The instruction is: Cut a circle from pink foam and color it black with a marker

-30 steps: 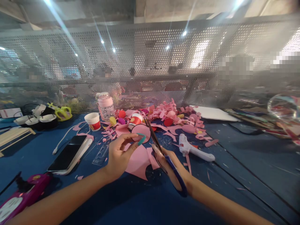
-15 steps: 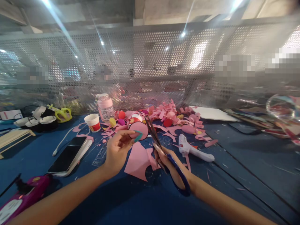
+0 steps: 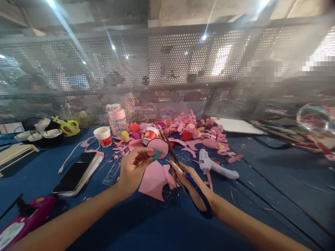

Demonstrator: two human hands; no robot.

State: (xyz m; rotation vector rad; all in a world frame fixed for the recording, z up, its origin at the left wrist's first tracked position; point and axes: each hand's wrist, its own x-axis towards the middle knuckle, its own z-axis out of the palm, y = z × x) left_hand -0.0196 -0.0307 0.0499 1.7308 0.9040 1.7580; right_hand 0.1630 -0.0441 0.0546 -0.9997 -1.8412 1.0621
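Note:
My left hand (image 3: pixel 133 170) pinches a round pink paper disc (image 3: pixel 161 145) with a dark rim between thumb and fingers. In my right hand (image 3: pixel 192 181) are blue-handled scissors (image 3: pixel 198 195), their dark blades pointing up and away beside the disc's right edge. Whether the blades touch the paper I cannot tell. Below the disc, a pink paper sheet (image 3: pixel 153 181) with curved cut-outs lies on the blue table. Just behind the disc rests a tipped red-and-white paper cup (image 3: pixel 151 133).
Pink paper scraps (image 3: pixel 183 123) are heaped at the back. A white glue gun (image 3: pixel 218 169) with a black cord lies right. Left are a phone (image 3: pixel 75 172), an upright paper cup (image 3: pixel 103 136), a bottle (image 3: pixel 117 120) and a purple device (image 3: pixel 36 212). Behind stands a perforated metal screen (image 3: pixel 167 62).
My left hand has shifted slightly right, bringing the pink disc closer to the scissor blades. The scissors and my right hand are nearly where they were.

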